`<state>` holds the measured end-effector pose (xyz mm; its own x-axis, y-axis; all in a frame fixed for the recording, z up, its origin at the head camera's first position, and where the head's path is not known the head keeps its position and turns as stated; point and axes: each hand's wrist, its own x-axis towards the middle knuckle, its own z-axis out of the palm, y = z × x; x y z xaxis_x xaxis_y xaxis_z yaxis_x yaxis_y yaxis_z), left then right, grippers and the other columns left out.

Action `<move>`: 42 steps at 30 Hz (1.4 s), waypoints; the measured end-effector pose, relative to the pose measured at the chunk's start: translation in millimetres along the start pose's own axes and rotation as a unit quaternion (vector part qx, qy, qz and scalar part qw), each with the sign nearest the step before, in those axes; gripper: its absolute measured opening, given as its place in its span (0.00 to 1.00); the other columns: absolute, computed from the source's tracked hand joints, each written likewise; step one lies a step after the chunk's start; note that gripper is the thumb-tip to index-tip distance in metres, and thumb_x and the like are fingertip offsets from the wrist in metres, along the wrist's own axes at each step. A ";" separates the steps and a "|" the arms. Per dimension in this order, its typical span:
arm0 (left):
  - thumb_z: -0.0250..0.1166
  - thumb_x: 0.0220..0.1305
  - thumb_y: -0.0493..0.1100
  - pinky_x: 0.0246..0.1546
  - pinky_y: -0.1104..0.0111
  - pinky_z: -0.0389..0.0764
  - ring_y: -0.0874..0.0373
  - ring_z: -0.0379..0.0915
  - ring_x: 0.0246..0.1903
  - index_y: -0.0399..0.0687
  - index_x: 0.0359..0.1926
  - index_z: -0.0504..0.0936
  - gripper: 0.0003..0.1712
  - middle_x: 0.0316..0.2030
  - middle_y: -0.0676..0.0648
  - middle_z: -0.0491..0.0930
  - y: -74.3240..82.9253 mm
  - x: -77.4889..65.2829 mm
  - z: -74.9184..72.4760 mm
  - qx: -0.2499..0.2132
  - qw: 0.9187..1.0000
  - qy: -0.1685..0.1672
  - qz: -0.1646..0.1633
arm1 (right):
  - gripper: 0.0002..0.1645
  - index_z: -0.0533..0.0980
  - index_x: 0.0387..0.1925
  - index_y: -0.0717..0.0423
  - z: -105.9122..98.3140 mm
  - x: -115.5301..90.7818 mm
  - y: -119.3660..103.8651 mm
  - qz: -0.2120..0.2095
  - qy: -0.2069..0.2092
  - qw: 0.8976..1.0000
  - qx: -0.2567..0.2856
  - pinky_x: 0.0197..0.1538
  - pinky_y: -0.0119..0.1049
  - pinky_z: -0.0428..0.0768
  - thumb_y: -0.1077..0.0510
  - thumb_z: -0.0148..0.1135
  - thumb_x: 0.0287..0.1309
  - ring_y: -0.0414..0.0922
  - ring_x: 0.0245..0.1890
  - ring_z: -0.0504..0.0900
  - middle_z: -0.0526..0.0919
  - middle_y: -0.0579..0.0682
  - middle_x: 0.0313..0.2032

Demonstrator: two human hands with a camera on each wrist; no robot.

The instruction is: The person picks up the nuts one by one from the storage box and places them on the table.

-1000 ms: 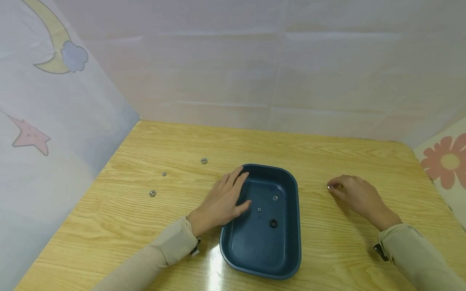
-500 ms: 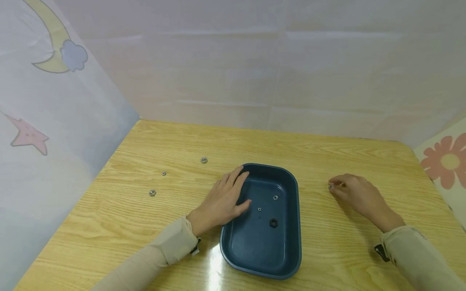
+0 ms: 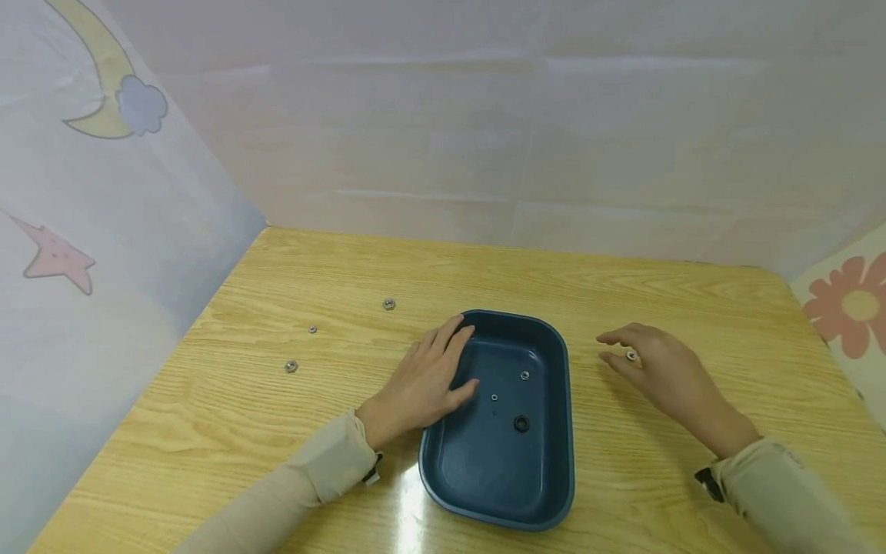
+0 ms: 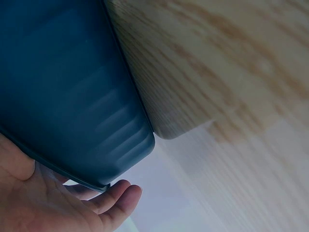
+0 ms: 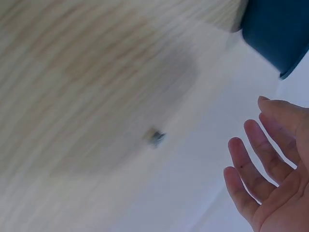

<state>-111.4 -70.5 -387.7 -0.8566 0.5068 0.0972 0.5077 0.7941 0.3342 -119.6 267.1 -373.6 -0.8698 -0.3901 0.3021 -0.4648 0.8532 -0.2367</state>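
A dark blue rectangular tray (image 3: 500, 519) stands on the wooden table. My left hand (image 3: 422, 377) rests over its left rim with the fingers extended and spread; from below, the left wrist view shows the palm and fingertips along the rim of the tray (image 4: 72, 96). To the right of the tray, my right hand (image 3: 667, 373) hovers with thumb and index finger apart and nothing between them. A small silver nut (image 3: 631, 355) appears just inside that gap, and the right wrist view shows the nut (image 5: 155, 137) on the table, away from the fingers.
Inside the tray are a black nut (image 3: 521, 423), a silver nut (image 3: 524, 375) and a tiny nut (image 3: 494, 398). Left of it on the table lie two larger silver nuts (image 3: 389, 304) (image 3: 291, 367) and a small nut (image 3: 312, 329). A pale sheet (image 3: 415, 115) hangs behind.
The right hand's thumb and index finger have parted, letting go of the silver nut, and the hand has moved slightly left. The left hand and the tray have stayed put.
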 end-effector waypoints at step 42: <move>0.62 0.68 0.56 0.63 0.49 0.71 0.44 0.60 0.71 0.44 0.76 0.55 0.44 0.76 0.39 0.53 -0.5 0.0 0.9 0.027 1.000 0.003 0.009 | 0.15 0.85 0.44 0.55 34.6 27.6 -95.0 -0.153 -0.026 0.988 0.027 0.45 0.42 0.83 0.57 0.74 0.53 0.45 0.41 0.85 0.87 0.48 0.41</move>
<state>-111.6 -70.6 -388.6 -0.8480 0.5187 0.1087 0.5267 0.8024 0.2804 -105.2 163.4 -374.7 -0.6940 -0.6453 0.3194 -0.7142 0.6732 -0.1918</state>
